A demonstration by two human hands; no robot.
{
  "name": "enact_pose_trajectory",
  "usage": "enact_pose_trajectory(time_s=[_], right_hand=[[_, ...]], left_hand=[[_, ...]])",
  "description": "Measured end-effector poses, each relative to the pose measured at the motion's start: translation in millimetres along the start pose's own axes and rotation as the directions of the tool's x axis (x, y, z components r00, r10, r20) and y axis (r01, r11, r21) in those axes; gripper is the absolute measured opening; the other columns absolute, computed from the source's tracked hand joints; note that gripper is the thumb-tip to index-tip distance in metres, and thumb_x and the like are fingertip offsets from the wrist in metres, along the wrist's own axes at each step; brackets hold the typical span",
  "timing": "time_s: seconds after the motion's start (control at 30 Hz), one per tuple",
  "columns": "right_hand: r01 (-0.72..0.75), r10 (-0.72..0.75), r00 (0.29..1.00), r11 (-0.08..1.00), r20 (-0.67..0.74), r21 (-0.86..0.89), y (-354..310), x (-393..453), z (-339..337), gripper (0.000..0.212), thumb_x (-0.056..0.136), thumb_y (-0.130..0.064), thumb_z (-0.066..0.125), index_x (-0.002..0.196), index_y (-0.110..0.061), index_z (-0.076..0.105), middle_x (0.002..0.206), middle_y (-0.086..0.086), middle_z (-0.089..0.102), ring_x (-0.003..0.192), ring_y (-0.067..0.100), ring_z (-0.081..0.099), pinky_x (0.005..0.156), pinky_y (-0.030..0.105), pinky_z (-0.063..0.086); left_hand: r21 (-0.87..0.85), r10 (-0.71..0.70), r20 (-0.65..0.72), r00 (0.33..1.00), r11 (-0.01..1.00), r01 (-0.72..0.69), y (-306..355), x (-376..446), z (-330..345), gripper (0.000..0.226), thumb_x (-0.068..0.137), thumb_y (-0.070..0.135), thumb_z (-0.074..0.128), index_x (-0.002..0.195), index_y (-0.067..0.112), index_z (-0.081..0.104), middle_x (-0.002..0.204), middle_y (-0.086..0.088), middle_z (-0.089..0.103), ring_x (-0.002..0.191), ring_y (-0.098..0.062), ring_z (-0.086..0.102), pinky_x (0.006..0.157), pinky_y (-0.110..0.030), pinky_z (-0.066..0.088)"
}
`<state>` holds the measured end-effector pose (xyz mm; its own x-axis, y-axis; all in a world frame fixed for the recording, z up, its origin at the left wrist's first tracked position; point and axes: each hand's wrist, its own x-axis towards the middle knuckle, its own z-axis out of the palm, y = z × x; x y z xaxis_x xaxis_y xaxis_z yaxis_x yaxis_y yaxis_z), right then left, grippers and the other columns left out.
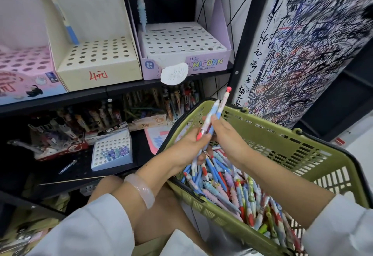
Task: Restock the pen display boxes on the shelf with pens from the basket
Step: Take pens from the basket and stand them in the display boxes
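Holding a small bunch of pens [210, 122] between left hand [189, 144] and right hand [226, 136] above the green basket [282, 140], both seemingly curled round it. Mixed tip directions could jam in the cream box [96, 53] holes, or one might slip back.

Upper shelf [125, 92], left to right: pink perforated cardboard display box [26, 68], cream perforated cardboard display box [94, 53], lilac "UNICORN" cardboard display box [181, 47]. One blue-and-white pen [64, 15] stands in cream box's back left corner; one pale blue ribbed pen [141, 12] in lilac box's back left corner. Green plastic basket [282, 146] at lower right, before shelf; heap of mixed plastic pens [232, 191] inside. Small white perforated box [112, 149] on lower shelf, below cream box.
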<state>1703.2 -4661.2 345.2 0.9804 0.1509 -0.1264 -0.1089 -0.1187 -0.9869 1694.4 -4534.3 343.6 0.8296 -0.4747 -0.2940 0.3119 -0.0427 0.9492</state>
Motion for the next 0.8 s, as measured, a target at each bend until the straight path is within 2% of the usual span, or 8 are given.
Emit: enact_pose_trajectory(time_s=[0.1,0.17,0.27,0.37,0.43,0.5,0.6,0.8], right_hand=[[0.02,-0.028,0.993,0.997,-0.112,-0.07,-12,3,-1,0.045,0.101,-0.038,0.03,0.104,-0.006,0.06,0.093,0.016,0.064,0.079,0.019,0.06,0.081,0.039,0.051],[0.043,-0.056,0.99,0.994,-0.126,-0.105,-21,2,1,0.037,0.1,-0.038,0.031,0.103,-0.019,0.062,0.1,0.005,0.066,0.089,0.018,0.062,0.082,0.033,0.051],[0.068,-0.073,0.997,0.989,-0.037,-0.135,-33,2,14,0.038,0.1,-0.042,0.028,0.119,-0.027,0.057,0.109,-0.012,0.061,0.099,0.0,0.057,0.083,0.019,0.043],[0.09,-0.088,0.996,0.986,0.021,-0.138,-46,3,37,0.05,0.098,-0.045,0.029,0.121,-0.009,0.056,0.106,0.008,0.065,0.094,0.019,0.061,0.089,0.028,0.047],[0.135,-0.13,0.99,0.986,0.056,-0.1,-60,6,52,0.052,0.098,-0.043,0.032,0.113,0.002,0.054,0.096,0.024,0.062,0.08,0.027,0.058,0.082,0.036,0.048],[0.177,-0.175,0.984,0.983,0.045,-0.052,-76,12,65,0.043,0.099,-0.035,0.038,0.104,0.005,0.055,0.084,0.018,0.059,0.071,0.02,0.055,0.073,0.035,0.046],[0.264,-0.264,0.965,0.962,0.002,-0.065,-100,27,81,0.019,0.097,-0.018,0.048,0.09,-0.005,0.06,0.076,0.003,0.061,0.061,0.003,0.057,0.061,0.018,0.05],[0.401,-0.405,0.914,0.911,-0.018,-0.1,-162,68,121,0.017,0.095,-0.014,0.051,0.079,-0.014,0.054,0.068,0.001,0.062,0.056,0.006,0.059,0.058,0.018,0.053]], left_hand=[[0.019,0.017,-0.073,0.997,1.0,-0.015,7,-9,-13,0.015,0.101,0.019,0.037,0.097,0.009,0.048,0.066,-0.004,0.044,0.041,-0.005,0.036,0.044,-0.017,0.033],[0.058,0.06,-0.13,0.99,0.997,-0.053,11,-16,-23,0.017,0.1,0.017,0.039,0.092,0.008,0.051,0.067,-0.002,0.046,0.042,-0.003,0.037,0.045,-0.017,0.033],[0.065,0.146,-0.172,0.974,0.988,-0.137,21,-28,-34,0.016,0.1,0.018,0.039,0.102,0.01,0.053,0.058,0.009,0.053,0.042,-0.001,0.038,0.045,-0.017,0.034],[0.134,0.226,-0.182,0.957,0.97,-0.204,31,-39,-41,0.014,0.099,0.016,0.043,0.106,0.008,0.053,0.071,0.001,0.057,0.047,-0.003,0.038,0.046,-0.016,0.034],[0.148,0.268,-0.22,0.938,0.96,-0.24,37,-46,-50,0.01,0.097,0.013,0.047,0.099,0.011,0.056,0.075,-0.001,0.057,0.049,-0.004,0.037,0.046,-0.016,0.033],[0.139,0.313,-0.266,0.912,0.948,-0.285,44,-54,-65,0.011,0.096,0.013,0.049,0.092,0.015,0.058,0.07,0.001,0.056,0.048,-0.004,0.035,0.044,-0.015,0.032],[0.151,0.357,-0.321,0.877,0.934,-0.324,52,-66,-92,0.01,0.095,0.016,0.051,0.09,0.017,0.06,0.063,0.008,0.06,0.049,-0.005,0.037,0.043,-0.015,0.033],[0.07,0.383,-0.479,0.79,0.913,-0.401,71,-88,-151,0.022,0.096,0.033,0.046,0.1,0.018,0.063,0.079,0.001,0.064,0.049,-0.004,0.039,0.042,-0.017,0.035]])
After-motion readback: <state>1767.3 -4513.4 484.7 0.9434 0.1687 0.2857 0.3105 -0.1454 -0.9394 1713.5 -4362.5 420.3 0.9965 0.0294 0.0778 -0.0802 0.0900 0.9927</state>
